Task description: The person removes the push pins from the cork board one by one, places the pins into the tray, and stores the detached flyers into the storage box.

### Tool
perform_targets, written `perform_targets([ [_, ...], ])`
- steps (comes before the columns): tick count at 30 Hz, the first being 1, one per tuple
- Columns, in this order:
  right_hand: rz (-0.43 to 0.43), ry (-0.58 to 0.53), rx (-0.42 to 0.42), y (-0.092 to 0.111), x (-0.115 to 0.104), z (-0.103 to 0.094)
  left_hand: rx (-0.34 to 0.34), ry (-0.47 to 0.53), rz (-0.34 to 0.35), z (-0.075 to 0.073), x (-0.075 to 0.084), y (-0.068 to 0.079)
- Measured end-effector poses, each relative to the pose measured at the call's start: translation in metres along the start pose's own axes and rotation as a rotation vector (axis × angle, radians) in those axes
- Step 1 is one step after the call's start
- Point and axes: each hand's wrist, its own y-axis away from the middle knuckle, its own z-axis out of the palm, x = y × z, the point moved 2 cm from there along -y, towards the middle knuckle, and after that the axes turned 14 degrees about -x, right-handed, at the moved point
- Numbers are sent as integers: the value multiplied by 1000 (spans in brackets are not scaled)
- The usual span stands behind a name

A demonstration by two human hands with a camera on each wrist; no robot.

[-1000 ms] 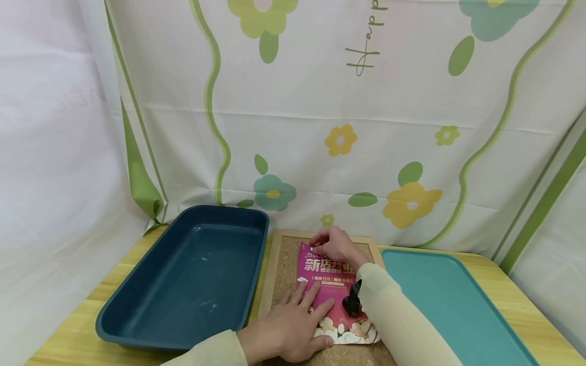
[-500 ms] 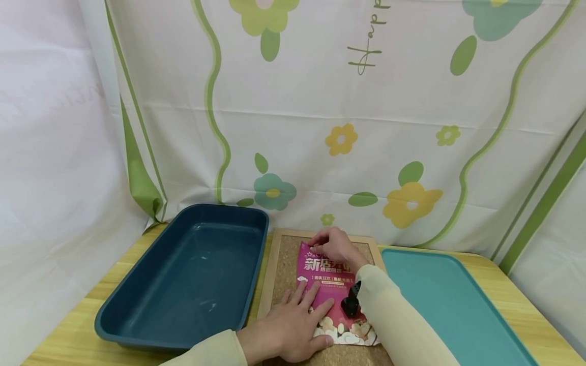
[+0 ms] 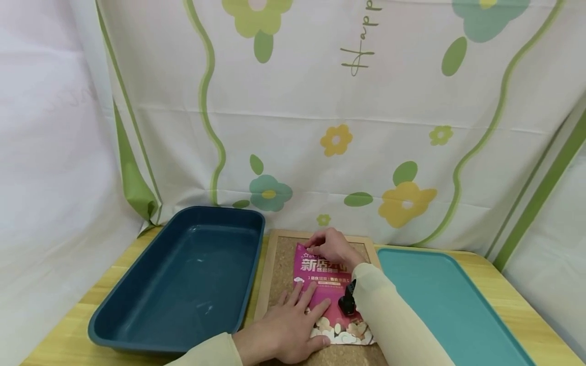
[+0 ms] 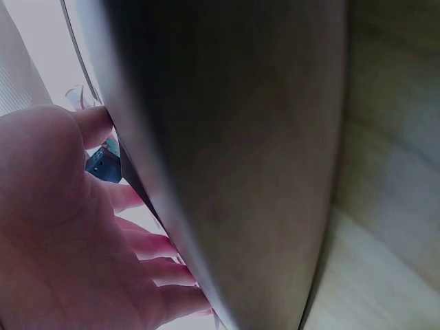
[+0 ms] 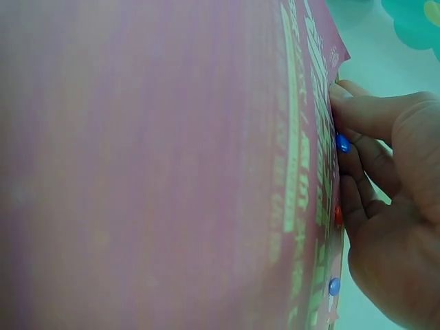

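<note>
A pink poster (image 3: 320, 295) with large Chinese lettering lies on a wood-framed cork board (image 3: 280, 264). My left hand (image 3: 293, 325) is spread flat over its lower left part, fingers straight; the palm and the fingers (image 4: 155, 244) also show in the left wrist view. At the poster's top left corner, my right hand (image 3: 333, 248) has thumb and fingers pinched together on a small push pin, now hidden by the fingertips. Along the top edge, the right wrist view shows a blue push pin (image 5: 343, 143), a red push pin (image 5: 338, 215) and a paler blue push pin (image 5: 334, 286).
A deep dark blue tub (image 3: 183, 284) stands left of the board. To the right lies a flat teal tray (image 3: 435, 295). Both rest on a wood-grain table (image 3: 68, 325), with a flowered curtain (image 3: 293, 101) hanging behind it.
The head view has shifted slightly. My left hand stays flat on the poster. My right fingertips remain at the top left corner, and the small pin seen there before is now covered.
</note>
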Motion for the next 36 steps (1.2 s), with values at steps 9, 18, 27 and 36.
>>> perform_targets([
  [9,-10,21,-5,-3,-5,2,10,-9,-21,0,-2,3],
  [18,-13,41,3,-4,-4,1,5,-5,-13,0,-2,2],
  [27,-7,72,0,-3,-3,-3,10,-10,-10,-1,0,2],
  [36,14,77,-10,-4,-5,-4,4,-16,-10,-1,1,2],
])
